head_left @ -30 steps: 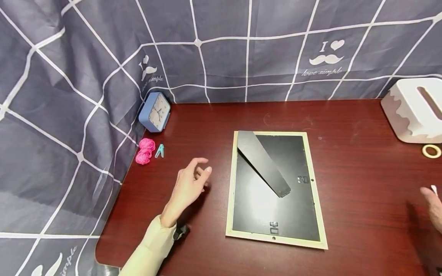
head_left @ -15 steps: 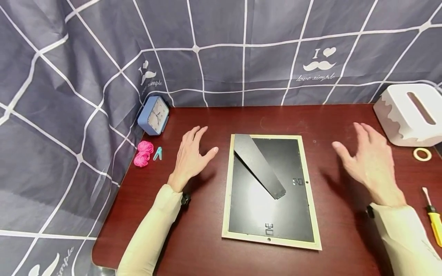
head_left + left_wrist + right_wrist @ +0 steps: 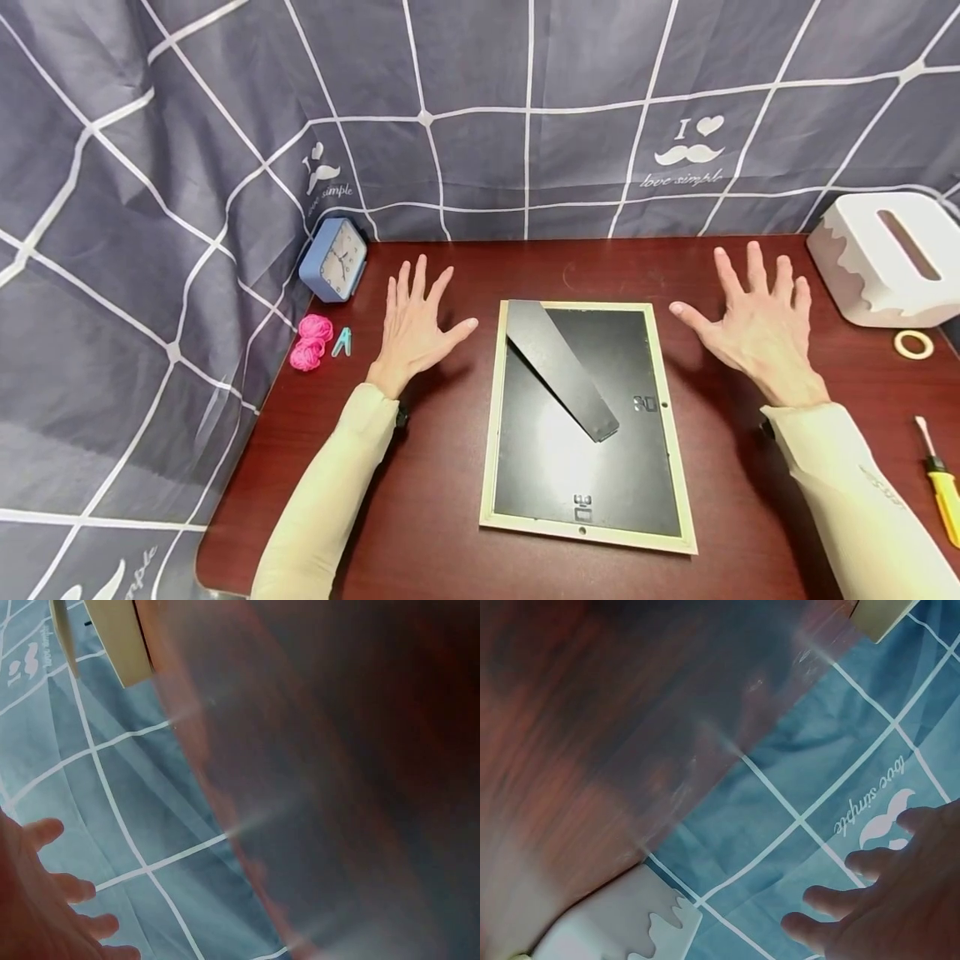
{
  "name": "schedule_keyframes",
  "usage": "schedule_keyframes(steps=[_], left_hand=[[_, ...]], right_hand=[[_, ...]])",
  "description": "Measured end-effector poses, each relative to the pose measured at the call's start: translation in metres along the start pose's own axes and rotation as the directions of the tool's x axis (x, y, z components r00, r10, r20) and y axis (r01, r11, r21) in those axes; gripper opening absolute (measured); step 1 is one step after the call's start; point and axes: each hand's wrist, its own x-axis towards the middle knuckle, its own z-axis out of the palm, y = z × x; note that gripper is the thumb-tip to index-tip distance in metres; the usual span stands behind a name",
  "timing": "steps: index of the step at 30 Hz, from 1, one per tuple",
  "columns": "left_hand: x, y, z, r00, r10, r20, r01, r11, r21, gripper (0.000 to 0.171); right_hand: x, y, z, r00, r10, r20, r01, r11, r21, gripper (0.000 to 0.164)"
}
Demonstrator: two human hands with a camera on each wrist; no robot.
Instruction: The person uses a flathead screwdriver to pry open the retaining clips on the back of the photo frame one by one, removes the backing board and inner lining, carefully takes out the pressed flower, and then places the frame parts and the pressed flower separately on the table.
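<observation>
A picture frame (image 3: 585, 467) lies back side up on the table, its black back bordered by a pale yellow rim. Its black stand leg (image 3: 558, 367) slants across from the top left corner. To the left of the frame, my left hand (image 3: 416, 333) has its fingers spread and holds nothing. My right hand (image 3: 757, 329) is on the other side, fingers spread wide and also holding nothing. In the wrist views, the fingers (image 3: 71, 886) of the left hand and the fingers (image 3: 832, 900) of the right appear against the curtain.
At the left stand a blue clock (image 3: 333, 260), pink yarn (image 3: 311, 342) and a teal clip (image 3: 342, 342). On the right are a white tissue box (image 3: 885, 262), a wooden ring (image 3: 913, 344) and a yellow-handled screwdriver (image 3: 943, 492). A grey checked curtain (image 3: 480, 158) hangs behind the table.
My right hand has come in from the right edge toward the frame and spread its fingers. My left hand has gone from loosely curled to spread, moving slightly forward. The frame stays put.
</observation>
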Motion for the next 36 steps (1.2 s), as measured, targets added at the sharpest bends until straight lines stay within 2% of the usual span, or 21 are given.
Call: schedule_keyframes(steps=[9,14,18,21,23,24,26,28,29,31,33,34,36], left_hand=[[-0.002,-0.001,-0.001,0.999,-0.022,0.033,0.021,0.999,0.031,0.097],[-0.002,-0.001,-0.003,0.999,-0.03,0.016,0.029,0.999,0.028,0.097],[-0.004,0.002,-0.005,0.998,-0.067,-0.012,0.067,0.998,0.0,0.089],[-0.008,0.01,-0.006,0.99,-0.137,-0.041,0.135,0.99,-0.035,0.071],[-0.012,0.017,-0.007,0.982,-0.184,-0.048,0.18,0.981,-0.072,0.057],[-0.015,0.02,-0.007,0.978,-0.204,-0.045,0.2,0.976,-0.089,0.052],[-0.022,0.028,-0.006,0.972,-0.235,0.007,0.233,0.96,-0.152,0.046],[-0.029,0.036,-0.005,0.962,-0.243,0.128,0.269,0.927,-0.261,0.042],[-0.032,0.039,-0.003,0.949,-0.241,0.202,0.297,0.9,-0.32,0.041],[-0.037,0.045,0.0,0.909,-0.214,0.357,0.364,0.825,-0.433,0.041],[-0.041,0.049,0.006,0.863,-0.173,0.474,0.429,0.745,-0.51,0.043],[-0.042,0.051,0.009,0.844,-0.157,0.512,0.456,0.713,-0.533,0.043],[-0.044,0.053,0.014,0.815,-0.137,0.563,0.496,0.667,-0.555,0.044]], right_hand=[[0.001,-0.005,0.006,1.0,0.002,0.016,-0.002,1.0,-0.004,0.105],[-0.002,-0.007,0.006,1.0,0.003,0.009,-0.003,1.0,0.006,0.105],[-0.009,-0.013,0.005,0.999,0.016,-0.043,-0.013,0.997,0.07,0.103],[-0.019,-0.019,0.006,0.996,0.02,-0.082,-0.008,0.99,0.14,0.091],[-0.026,-0.023,0.006,0.996,0.016,-0.087,0.0,0.983,0.183,0.076],[-0.029,-0.025,0.006,0.996,0.007,-0.085,0.01,0.98,0.199,0.068],[-0.036,-0.03,0.008,0.997,-0.012,-0.071,0.028,0.972,0.234,0.054],[-0.044,-0.035,0.009,0.997,-0.039,-0.062,0.054,0.964,0.26,0.043],[-0.048,-0.038,0.011,0.997,-0.055,-0.058,0.069,0.961,0.268,0.039],[-0.056,-0.045,0.013,0.996,-0.079,-0.043,0.088,0.958,0.273,0.035],[-0.064,-0.052,0.015,0.995,-0.099,-0.012,0.098,0.956,0.275,0.033],[-0.067,-0.056,0.016,0.994,-0.107,0.005,0.102,0.956,0.276,0.033],[-0.073,-0.066,0.017,0.991,-0.127,0.047,0.11,0.956,0.273,0.035]])
